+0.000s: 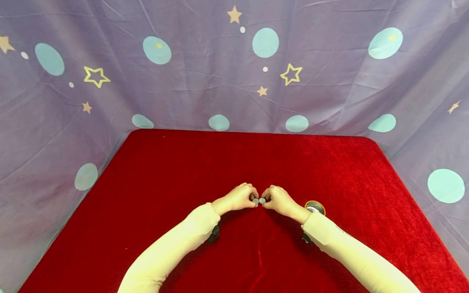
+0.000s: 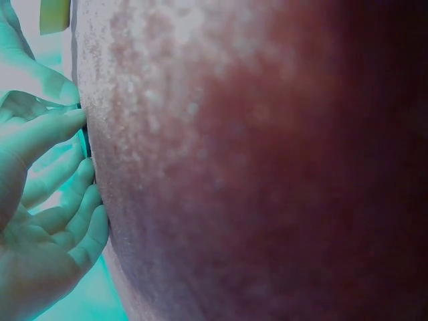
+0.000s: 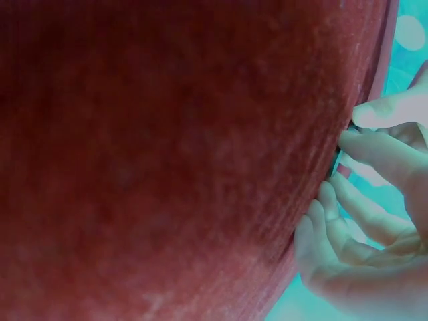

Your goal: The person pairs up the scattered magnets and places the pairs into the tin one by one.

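Observation:
Over the middle of the red cloth, my left hand [image 1: 239, 197] pinches a small round grey disc [image 1: 255, 201] between thumb and fingers. Facing it, my right hand [image 1: 281, 200] holds a second small disc [image 1: 262, 200] of like size and colour. The two discs are side by side, edge to edge in the head view. Both wrist views see the fingertips low at the cloth, with only a thin dark sliver of disc showing. In the left wrist view the left hand [image 2: 50, 227] has its other fingers loosely bent beside the thumb.
A shiny metal bowl-like dish [image 1: 315, 208] with an orange rim stands just beyond my right wrist, partly behind the forearm. The red velvet cloth [image 1: 205, 162] covers the table, and a purple patterned curtain [image 1: 205, 69] hangs around its back and sides.

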Tool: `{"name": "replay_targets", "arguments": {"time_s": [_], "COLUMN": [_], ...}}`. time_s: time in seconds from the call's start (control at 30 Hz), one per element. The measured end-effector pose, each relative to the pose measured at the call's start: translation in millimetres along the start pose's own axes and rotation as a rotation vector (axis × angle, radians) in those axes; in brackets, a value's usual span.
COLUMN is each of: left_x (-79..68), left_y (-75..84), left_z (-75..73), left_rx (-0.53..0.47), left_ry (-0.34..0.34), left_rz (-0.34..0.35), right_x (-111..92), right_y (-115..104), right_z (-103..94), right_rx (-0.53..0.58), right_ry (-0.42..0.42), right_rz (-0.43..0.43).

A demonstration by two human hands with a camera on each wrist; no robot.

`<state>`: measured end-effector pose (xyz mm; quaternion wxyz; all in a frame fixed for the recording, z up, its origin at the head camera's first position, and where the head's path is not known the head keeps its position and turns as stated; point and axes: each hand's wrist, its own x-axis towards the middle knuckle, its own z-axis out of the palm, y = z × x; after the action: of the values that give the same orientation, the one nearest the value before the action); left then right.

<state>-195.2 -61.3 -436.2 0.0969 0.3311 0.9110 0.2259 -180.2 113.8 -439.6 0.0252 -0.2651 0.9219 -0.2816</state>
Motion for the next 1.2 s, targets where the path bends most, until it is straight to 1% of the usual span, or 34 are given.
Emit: {"name": "replay_targets", "arguments": {"time_s": [0.1, 0.27, 0.43, 0.57, 0.63, 0.73, 0.93, 1.07, 1.2], "left_x": [-1.2, -3.5, -5.0, -5.2, -4.9, -4.2, -3.4, -1.8, 1.3], "left_y": [0.7, 2.8, 6.3, 8.6, 9.4, 10.8, 14.8, 16.0, 17.0], "left_z": [-1.0, -3.9, -6.3, -4.9, -3.2, -0.4, 1.5, 1.9, 2.8], "left_rx": [-0.003, -0.017, -0.035, -0.037, -0.029, -0.015, -0.004, -0.006, 0.014], "left_ry": [-0.009, -0.011, 0.002, 0.005, 0.006, 0.002, -0.008, -0.011, -0.017], "left_rz": [-0.016, -0.009, 0.009, 0.019, 0.024, 0.025, 0.031, 0.016, 0.004], "right_x": [-2.6, -12.5, -26.5, -38.9, -45.4, -54.6, -71.5, -81.5, -90.7], "right_y": [1.0, 1.5, 2.5, 3.2, 2.8, 3.1, 7.4, 11.6, 15.5], "right_z": [-1.7, -7.5, -16.4, -25.2, -29.7, -36.4, -46.1, -52.1, -58.5], "right_rx": [0.02, 0.088, 0.122, 0.146, 0.156, 0.14, 0.097, 0.103, 0.132], "right_ry": [-0.003, -0.005, 0.026, 0.058, 0.069, 0.093, 0.162, 0.175, 0.186], "right_rz": [-0.001, 0.027, 0.011, -0.006, -0.001, 0.008, -0.013, 0.002, 0.026]}}
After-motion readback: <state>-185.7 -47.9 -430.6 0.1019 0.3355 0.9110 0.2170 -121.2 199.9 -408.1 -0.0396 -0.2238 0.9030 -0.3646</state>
